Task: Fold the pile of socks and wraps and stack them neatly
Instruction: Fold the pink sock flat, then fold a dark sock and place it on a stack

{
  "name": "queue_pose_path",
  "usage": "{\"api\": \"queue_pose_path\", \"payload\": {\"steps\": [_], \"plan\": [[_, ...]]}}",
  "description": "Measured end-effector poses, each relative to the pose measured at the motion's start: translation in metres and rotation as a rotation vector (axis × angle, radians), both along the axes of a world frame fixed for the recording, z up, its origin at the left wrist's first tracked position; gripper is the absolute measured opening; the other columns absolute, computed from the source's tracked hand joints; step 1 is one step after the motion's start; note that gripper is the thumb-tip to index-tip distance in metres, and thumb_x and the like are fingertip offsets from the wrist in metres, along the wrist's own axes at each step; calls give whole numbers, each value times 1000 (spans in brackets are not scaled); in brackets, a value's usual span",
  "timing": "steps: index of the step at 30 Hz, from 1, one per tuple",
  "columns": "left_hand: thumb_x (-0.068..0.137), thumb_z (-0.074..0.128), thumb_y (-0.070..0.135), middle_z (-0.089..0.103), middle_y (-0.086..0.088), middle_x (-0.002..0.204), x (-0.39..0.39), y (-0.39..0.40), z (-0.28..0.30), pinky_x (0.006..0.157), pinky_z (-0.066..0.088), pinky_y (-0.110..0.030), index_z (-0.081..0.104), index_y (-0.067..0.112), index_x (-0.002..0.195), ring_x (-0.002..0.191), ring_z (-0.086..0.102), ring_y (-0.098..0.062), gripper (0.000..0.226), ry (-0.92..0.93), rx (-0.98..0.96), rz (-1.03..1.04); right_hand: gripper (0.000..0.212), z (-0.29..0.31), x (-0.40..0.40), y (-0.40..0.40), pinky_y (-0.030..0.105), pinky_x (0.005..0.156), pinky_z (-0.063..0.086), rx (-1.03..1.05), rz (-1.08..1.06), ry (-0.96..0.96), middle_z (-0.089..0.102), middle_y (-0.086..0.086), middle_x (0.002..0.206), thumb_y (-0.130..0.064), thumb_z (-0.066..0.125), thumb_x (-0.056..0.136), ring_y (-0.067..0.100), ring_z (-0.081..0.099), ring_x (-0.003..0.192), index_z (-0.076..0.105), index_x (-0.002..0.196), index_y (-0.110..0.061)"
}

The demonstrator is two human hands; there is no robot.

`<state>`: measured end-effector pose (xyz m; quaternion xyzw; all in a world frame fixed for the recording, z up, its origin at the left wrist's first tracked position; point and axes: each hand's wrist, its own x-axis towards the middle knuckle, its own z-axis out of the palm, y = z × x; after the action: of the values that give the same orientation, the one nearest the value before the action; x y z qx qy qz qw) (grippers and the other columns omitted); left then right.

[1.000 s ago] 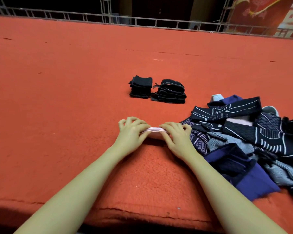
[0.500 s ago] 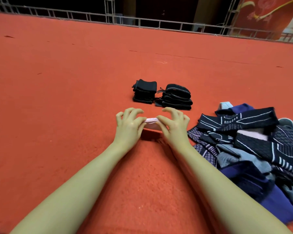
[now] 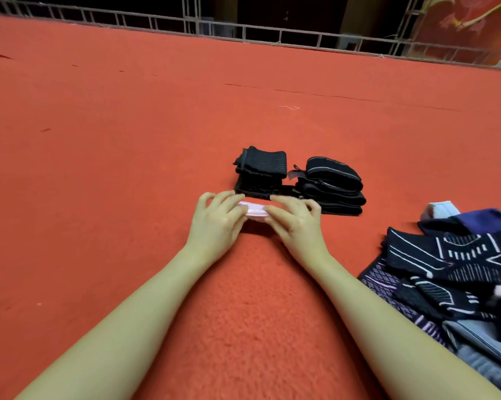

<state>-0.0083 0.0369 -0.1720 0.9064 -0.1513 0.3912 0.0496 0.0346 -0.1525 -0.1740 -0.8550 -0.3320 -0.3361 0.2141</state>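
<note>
Both hands, left hand [image 3: 217, 219] and right hand [image 3: 294, 219], pinch a folded pink sock [image 3: 255, 212] with curled fingers, just before 2 black stacks [image 3: 298, 180]; unfolded pile [image 3: 457, 272] lies right. No readable writing.

This looks like a stage or event hall rather than a home. A broad red carpet [image 3: 128, 140] covers the whole floor, worn with small marks and a seam line, and it runs back to a low metal truss railing [image 3: 272, 33] of the kind used for staging. Beyond the railing the room is dark, and a red banner with gold decoration [image 3: 468, 21] hangs at the far right.
</note>
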Motion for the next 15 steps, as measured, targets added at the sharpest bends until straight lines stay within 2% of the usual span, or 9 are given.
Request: {"api": "queue_pose_path", "payload": {"steps": [2, 4, 6, 8, 10, 12, 15], "plan": [[82, 50, 31, 72, -3, 99, -8, 2, -8, 78, 36, -32, 72, 14, 87, 88, 68, -21, 29, 142, 4, -13, 30, -7, -6, -4, 33, 95, 24, -66, 38, 101, 71, -4, 106, -40, 52, 87, 11, 62, 99, 74, 96, -23], [82, 47, 37, 72, -1, 100, -17, 0, -14, 76, 43, -30, 73, 16, 92, 88, 69, -20, 35, 299, 30, 43, 30, -10, -12, -6, 36, 100, 26, -133, 44, 161, 71, -2, 107, -41, 55, 86, 14, 66, 101, 75, 99, -22], [79, 51, 38, 72, -2, 102, -25, -3, -13, 75, 51, -31, 74, 17, 95, 88, 70, -22, 35, 413, 9, 94, 27, -6, -20, -5, 42, 103, 26, -178, 15, 238, 67, 1, 118, -34, 60, 87, 17, 61, 113, 73, 108, -22], [74, 60, 33, 71, -6, 106, -31, -9, -9, 74, 54, -40, 73, 14, 98, 85, 70, -27, 34, 473, -18, 128, 31, -1, -30, -4, 40, 110, 17, -244, -26, 335, 54, -1, 137, -30, 56, 94, 16, 45, 131, 63, 124, -24], [73, 67, 27, 69, -12, 110, -38, -16, -6, 78, 52, -45, 71, 10, 102, 90, 68, -34, 34, 498, -8, 164, 39, 1, -38, -6, 32, 112, 11, -285, -51, 378, 41, -3, 148, -30, 51, 97, 14, 33, 139, 52, 136, -27], [70, 75, 24, 68, -14, 111, -50, -24, 2, 80, 52, -45, 70, 8, 103, 96, 65, -39, 36, 519, -9, 177, 45, 6, -49, -13, 29, 108, 15, -245, -67, 423, 37, -1, 150, -27, 51, 96, 15, 31, 138, 46, 140, -26], [62, 82, 22, 70, -12, 104, -70, -39, 13, 76, 54, -41, 72, 9, 97, 94, 67, -34, 39, 513, 1, 175, 43, 12, -73, -31, 28, 102, 19, -148, -112, 428, 44, -1, 143, -22, 52, 95, 19, 36, 132, 48, 137, -22]]}}
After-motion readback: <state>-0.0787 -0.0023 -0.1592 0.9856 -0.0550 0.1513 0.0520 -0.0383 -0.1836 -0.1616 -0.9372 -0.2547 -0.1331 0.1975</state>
